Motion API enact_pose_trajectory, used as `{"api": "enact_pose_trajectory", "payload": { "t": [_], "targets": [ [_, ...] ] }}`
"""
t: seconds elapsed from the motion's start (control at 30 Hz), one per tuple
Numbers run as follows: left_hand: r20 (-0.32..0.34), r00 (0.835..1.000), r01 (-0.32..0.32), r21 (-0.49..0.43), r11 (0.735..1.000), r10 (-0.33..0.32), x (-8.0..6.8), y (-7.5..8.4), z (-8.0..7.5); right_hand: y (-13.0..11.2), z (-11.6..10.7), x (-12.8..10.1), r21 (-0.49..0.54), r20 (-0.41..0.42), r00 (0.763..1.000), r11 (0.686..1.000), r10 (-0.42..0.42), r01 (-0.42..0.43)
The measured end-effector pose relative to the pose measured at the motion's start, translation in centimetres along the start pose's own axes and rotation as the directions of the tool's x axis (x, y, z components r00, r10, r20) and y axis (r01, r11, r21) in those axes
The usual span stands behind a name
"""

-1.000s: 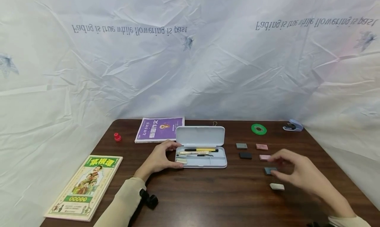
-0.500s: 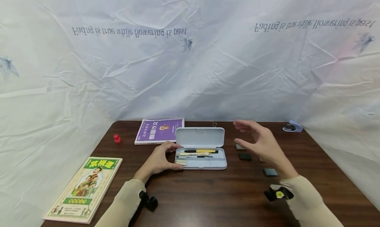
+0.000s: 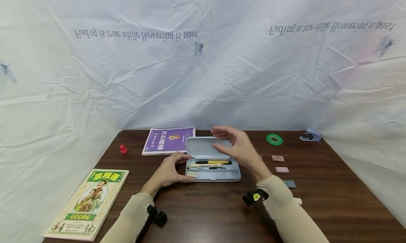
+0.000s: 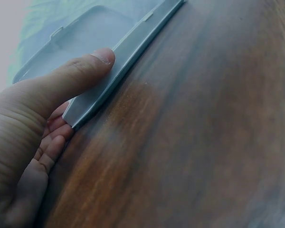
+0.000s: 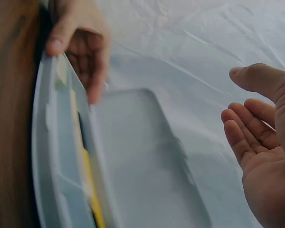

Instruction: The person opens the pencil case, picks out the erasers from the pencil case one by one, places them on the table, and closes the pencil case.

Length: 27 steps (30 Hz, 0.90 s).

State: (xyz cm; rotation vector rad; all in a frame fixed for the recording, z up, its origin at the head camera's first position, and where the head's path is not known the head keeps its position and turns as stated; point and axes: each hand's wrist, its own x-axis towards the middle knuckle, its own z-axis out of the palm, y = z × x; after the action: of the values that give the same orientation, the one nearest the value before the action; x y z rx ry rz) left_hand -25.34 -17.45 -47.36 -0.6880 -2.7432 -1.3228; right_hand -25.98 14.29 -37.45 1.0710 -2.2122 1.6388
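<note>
An open grey pencil case [image 3: 236, 176] lies mid-table with its lid [image 3: 200, 147] laid back and pens [image 3: 212, 162] in the tray. My left hand [image 3: 172, 169] grips the case's left end, thumb on the front edge and fingers at the back; the left wrist view shows my left hand's thumb [image 4: 80, 71] pressed on the case's rim [image 4: 128, 47]. My right hand [image 3: 233, 144] hovers open over the lid, fingers relaxed and holding nothing. In the right wrist view my right hand [image 5: 261, 142] faces the lid [image 5: 142, 156], with the left hand [image 5: 80, 42] beyond.
Right of the case lie two pink erasers [image 3: 277, 158], a grey-blue one [image 3: 289, 184] and a white one [image 3: 297, 201]. A green tape roll [image 3: 274, 139] and a stapler [image 3: 310, 134] sit at the back right. A purple book [image 3: 168, 140], a red knob [image 3: 123, 149] and a green book [image 3: 88, 202] are on the left.
My right hand has swung from the erasers at the right, leftward and up, to above the case's lid. The left hand has stayed on the case.
</note>
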Motion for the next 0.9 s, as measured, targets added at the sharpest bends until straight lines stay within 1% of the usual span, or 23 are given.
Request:
{"api": "enact_pose_trajectory", "payload": {
  "t": [0.13, 0.23, 0.37, 0.47, 0.6, 0.73, 0.9],
  "targets": [
    [0.0, 1.0, -0.004, -0.004, 1.0, 0.004, 0.0, -0.1, 0.0, 0.5, 2.3, 0.3, -0.001, 0.052, 0.997, 0.999, 0.049, -0.049],
    [0.0, 1.0, -0.009, -0.007, 1.0, 0.009, 0.0, -0.2, 0.0, 1.0, 4.0, 0.3, -0.009, 0.108, 0.99, 0.996, 0.091, -0.09],
    [-0.003, 1.0, -0.02, -0.008, 1.0, 0.02, 0.1, -0.2, 0.0, 1.5, 5.9, 0.2, -0.083, 0.193, 0.972, 0.989, 0.133, -0.119],
    [-0.006, 1.0, -0.028, -0.009, 1.0, 0.028, 0.1, -0.2, 0.1, 2.1, 7.0, 0.0, -0.122, 0.249, 0.957, 0.985, 0.151, -0.123],
    [-0.008, 0.999, -0.042, -0.006, 0.999, 0.042, 0.1, -0.3, 0.1, 2.8, 7.9, -0.2, -0.141, 0.309, 0.939, 0.984, 0.151, -0.112],
    [-0.009, 0.999, -0.051, -0.007, 0.999, 0.051, 0.1, -0.3, 0.1, 3.0, 8.3, -0.3, -0.22, 0.356, 0.924, 0.973, 0.143, -0.066],
    [-0.007, 0.998, -0.054, -0.009, 0.998, 0.054, 0.1, -0.3, 0.0, 2.9, 8.8, -0.3, -0.33, 0.374, 0.922, 0.943, 0.098, 0.034]
  ]
}}
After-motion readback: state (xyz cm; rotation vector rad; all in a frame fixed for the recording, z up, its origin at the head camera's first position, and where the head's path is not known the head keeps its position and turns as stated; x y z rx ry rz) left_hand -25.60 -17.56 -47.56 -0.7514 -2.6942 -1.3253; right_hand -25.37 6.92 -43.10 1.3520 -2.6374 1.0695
